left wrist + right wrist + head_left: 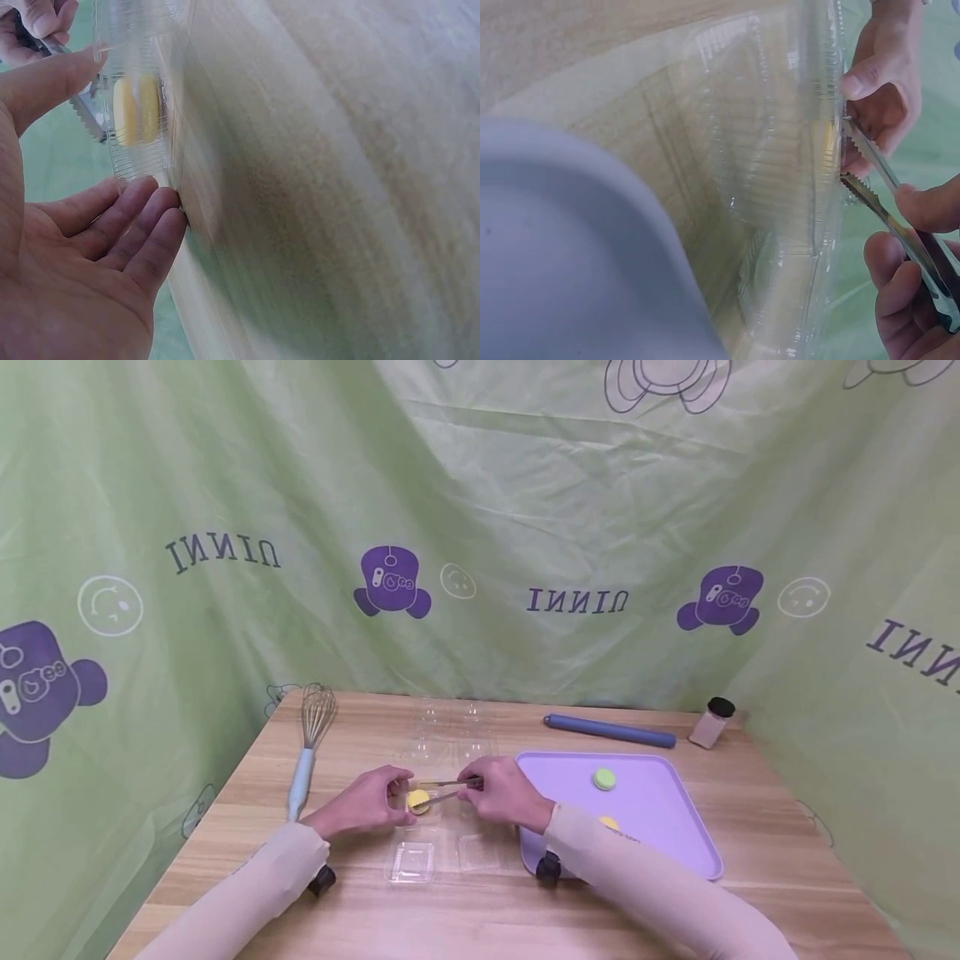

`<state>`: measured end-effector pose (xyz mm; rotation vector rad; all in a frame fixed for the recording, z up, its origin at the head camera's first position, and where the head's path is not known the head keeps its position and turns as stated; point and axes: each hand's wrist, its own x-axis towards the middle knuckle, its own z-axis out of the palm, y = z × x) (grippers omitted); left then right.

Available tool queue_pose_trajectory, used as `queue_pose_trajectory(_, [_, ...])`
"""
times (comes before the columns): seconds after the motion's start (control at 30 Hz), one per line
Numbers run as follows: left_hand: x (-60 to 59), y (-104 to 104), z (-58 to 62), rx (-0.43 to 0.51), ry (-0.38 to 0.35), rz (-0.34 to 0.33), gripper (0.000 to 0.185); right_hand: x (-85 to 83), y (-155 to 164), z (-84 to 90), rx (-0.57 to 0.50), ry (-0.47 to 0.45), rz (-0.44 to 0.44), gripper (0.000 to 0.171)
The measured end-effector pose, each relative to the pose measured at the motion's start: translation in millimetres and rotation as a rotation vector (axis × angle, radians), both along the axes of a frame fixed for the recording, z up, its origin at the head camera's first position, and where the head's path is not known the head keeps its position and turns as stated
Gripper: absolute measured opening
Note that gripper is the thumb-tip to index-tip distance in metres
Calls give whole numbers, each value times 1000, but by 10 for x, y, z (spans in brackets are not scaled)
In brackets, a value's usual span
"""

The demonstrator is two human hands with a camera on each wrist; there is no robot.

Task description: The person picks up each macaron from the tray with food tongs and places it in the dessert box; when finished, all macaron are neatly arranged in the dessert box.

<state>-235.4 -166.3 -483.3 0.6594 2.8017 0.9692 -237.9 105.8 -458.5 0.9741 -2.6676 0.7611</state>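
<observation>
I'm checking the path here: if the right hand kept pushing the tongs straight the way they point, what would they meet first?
Most likely the yellow macaron in the clear plastic container, right at the tips of the tongs that the right hand holds. Just beyond it are the left hand's fingers; depth is hard to judge.

We're in a staged recording booth: a wrinkled green printed plastic backdrop walls in a light wooden table set with a wire whisk and lilac plastic tray.

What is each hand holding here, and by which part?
The right hand grips metal tongs at their handle end. The left hand steadies the clear plastic container around the yellow macaron, thumb and fingertips on its edges.
</observation>
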Motion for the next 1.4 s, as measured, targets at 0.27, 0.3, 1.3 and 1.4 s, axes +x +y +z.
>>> queue_pose_trajectory(0.27, [23, -35, 62, -7, 9, 44, 87, 9, 121, 68, -114, -49, -38, 16])
queue_pose_trajectory(0.3, [18, -36, 89, 0, 18, 45, 86, 3, 151, 81, -127, -59, -45, 16])
queue_pose_trajectory(1.3, [-161, 639, 375, -28, 28, -124, 84, -189, 1427, 383, -331, -10, -393, 22])
queue_pose_trajectory(1.4, [-148, 673, 356, -27, -12, -122, 86, -206, 1546, 371, -314, 8, -434, 24])
